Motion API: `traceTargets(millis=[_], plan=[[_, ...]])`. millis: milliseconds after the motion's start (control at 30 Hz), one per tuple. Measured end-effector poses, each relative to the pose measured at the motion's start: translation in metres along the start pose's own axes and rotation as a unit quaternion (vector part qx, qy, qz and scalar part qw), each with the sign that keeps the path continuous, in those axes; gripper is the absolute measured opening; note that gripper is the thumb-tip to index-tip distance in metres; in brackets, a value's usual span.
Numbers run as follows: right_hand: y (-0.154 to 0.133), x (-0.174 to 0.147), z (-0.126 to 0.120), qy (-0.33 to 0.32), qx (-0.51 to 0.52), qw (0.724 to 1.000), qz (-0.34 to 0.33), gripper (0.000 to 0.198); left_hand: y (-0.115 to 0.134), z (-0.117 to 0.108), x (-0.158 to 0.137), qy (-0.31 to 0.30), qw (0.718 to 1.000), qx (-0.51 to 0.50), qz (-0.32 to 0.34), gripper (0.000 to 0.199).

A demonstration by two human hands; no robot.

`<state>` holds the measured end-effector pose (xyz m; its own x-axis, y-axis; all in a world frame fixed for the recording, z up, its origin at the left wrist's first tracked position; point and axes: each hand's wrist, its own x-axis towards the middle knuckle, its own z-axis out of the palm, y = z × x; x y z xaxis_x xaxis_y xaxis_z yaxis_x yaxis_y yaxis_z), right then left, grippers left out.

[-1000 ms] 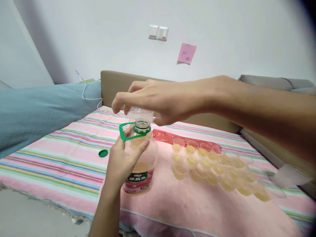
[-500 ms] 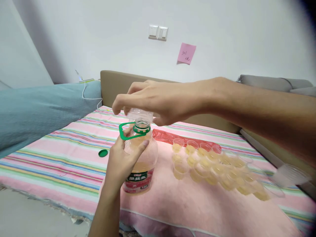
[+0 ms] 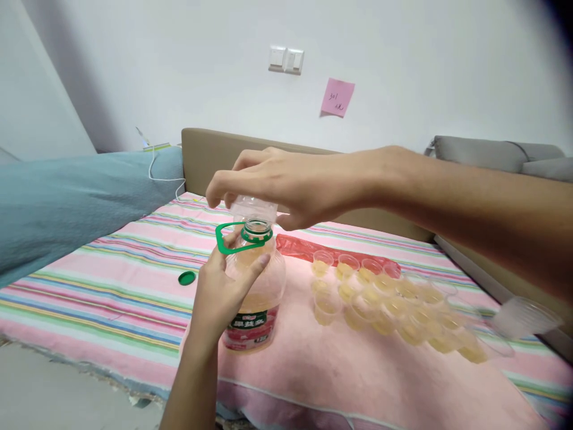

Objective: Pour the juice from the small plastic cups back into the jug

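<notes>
My left hand [image 3: 220, 292] grips a large clear bottle [image 3: 274, 278] by its upper part, thumb in front. The bottle stands upright and uncapped, with a red and green label and some pale yellow drink inside. A green carry handle [image 3: 220, 240] loops from its neck. Above the bottle, my right hand [image 3: 290, 182] reaches across from the right, fingers curled down around a clear plastic cup [image 3: 254, 208]. That cup is right at the bottle's mouth; whether they touch, I cannot tell. The fingers partly hide the cup.
Several clear cups of yellow drink [image 3: 371, 298] stand in rows on a pink cloth [image 3: 322, 373]. A stack of cups [image 3: 526, 316] lies at the right. Behind the rows is a red plastic bag [image 3: 295, 246]. A green cap [image 3: 187, 278] rests on the striped sheet [image 3: 111, 292].
Hardly anything differs. My right hand and forearm have shifted very slightly, while the bottle and my left hand keep their places.
</notes>
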<state>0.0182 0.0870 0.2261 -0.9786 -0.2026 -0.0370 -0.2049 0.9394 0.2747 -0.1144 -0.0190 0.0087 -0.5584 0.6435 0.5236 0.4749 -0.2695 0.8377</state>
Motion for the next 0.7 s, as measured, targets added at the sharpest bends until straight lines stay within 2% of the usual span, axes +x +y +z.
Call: traceTargets(millis=[233, 367, 533, 700], plan=[[0.013, -0.010, 0.012, 0.078, 0.076, 0.994, -0.008, 0.072, 0.005, 0.000, -0.001, -0.007, 1.000, -0.006, 0.024, 0.058], [0.014, -0.012, 0.006, 0.072, 0.069, 0.995, 0.002, 0.074, 0.004, 0.001, 0.000, -0.002, 1.000, 0.000, 0.017, 0.060], [0.019, -0.011, -0.002, 0.096, 0.051, 0.994, -0.023, 0.084, 0.000, 0.002, -0.001, 0.014, 1.000, 0.016, -0.001, 0.066], [0.015, -0.004, 0.009, 0.041, 0.052, 0.998, 0.002, 0.087, 0.001, 0.002, -0.001, 0.002, 1.000, 0.002, 0.017, 0.061]])
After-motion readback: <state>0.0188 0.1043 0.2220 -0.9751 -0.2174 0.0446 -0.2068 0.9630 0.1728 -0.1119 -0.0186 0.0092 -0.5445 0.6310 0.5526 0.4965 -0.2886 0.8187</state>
